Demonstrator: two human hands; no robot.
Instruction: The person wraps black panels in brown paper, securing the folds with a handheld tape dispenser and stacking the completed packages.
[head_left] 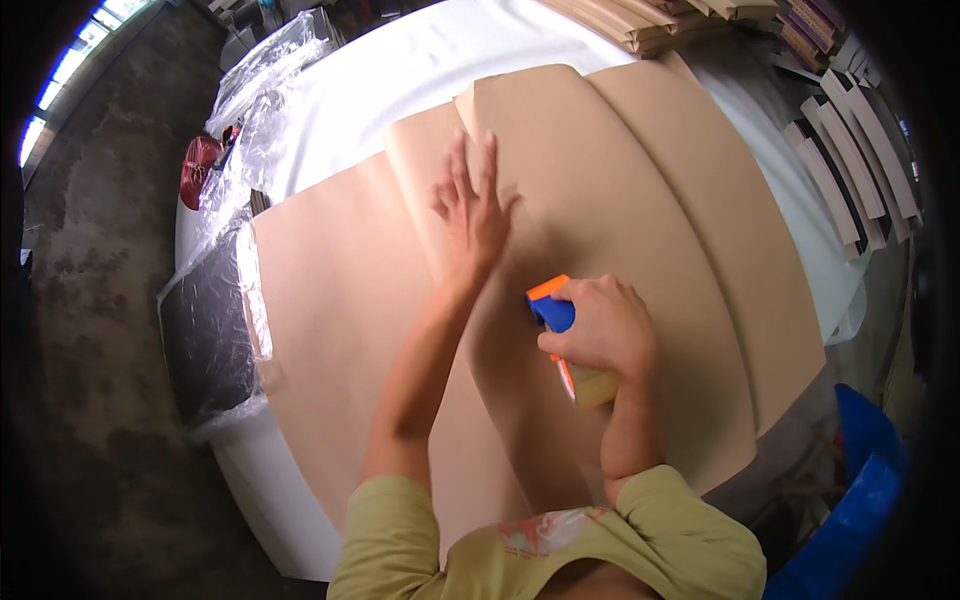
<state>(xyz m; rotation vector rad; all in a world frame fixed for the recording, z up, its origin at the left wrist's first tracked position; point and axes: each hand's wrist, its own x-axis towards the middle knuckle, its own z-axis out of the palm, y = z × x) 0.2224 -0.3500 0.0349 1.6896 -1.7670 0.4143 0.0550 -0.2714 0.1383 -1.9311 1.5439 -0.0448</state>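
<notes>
Large overlapping sheets of brown kraft paper (330, 270) lie spread across the table in front of me. My left hand (473, 215) reaches out over the middle of the sheets with its fingers apart, near a raised fold in the paper. Nothing is in it. Whether its fingertips press on the paper, I cannot tell. My right hand (605, 325) is closed around an orange and blue tape dispenser (556, 312). A yellowish roll of tape (596, 388) shows below that hand. The dispenser's lower part is partly covered by my fingers and wrist.
White sheeting (370, 70) covers the table beyond the paper. Clear plastic wrap (245, 150) and a red bundle (200, 170) lie along the left edge. Stacked cardboard strips (640, 20) sit at the far side, with more long strips (850, 150) at right. Blue material (850, 510) hangs at lower right.
</notes>
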